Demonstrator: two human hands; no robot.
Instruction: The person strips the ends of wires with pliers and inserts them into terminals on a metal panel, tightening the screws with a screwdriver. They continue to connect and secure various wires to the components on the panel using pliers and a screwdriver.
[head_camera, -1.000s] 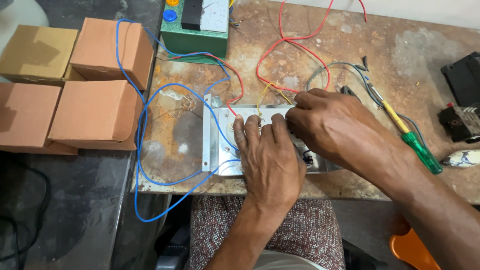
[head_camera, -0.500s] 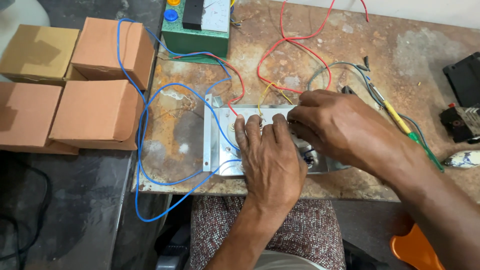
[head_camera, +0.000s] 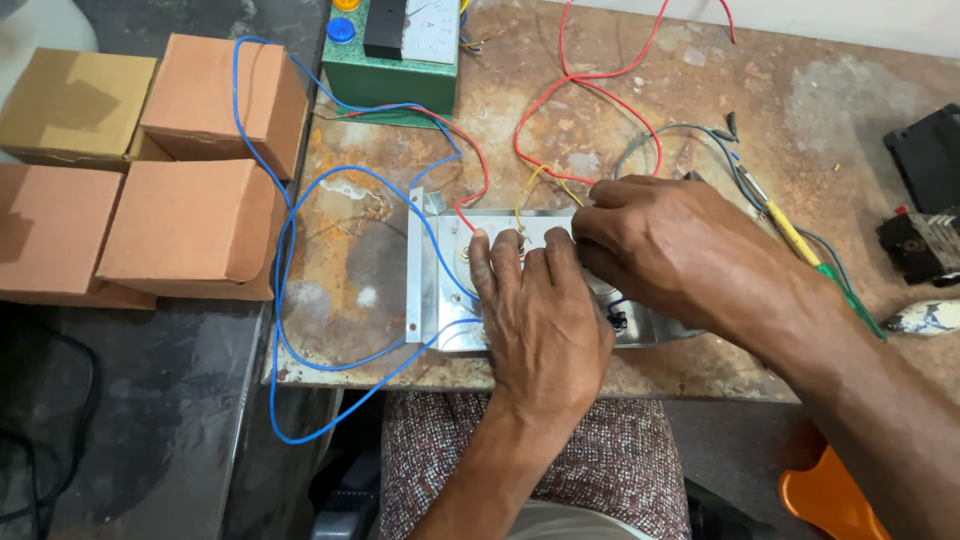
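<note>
The metal panel (head_camera: 440, 270) lies just below the green meter box (head_camera: 395, 60). The left hand (head_camera: 535, 320) presses flat on it, fingers spread – the right hand (head_camera: 665, 245) pinches at its top edge; what it pinches is hidden. 4 cardboard boxes (head_camera: 190, 220) sit left of the panel.

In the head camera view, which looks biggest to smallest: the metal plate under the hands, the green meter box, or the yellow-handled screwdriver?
1. Metal plate, largest though the left hand and right hand cover much of it.
2. Green meter box, cut off by the top edge, so unsure.
3. Yellow-handled screwdriver, thinnest.
</note>
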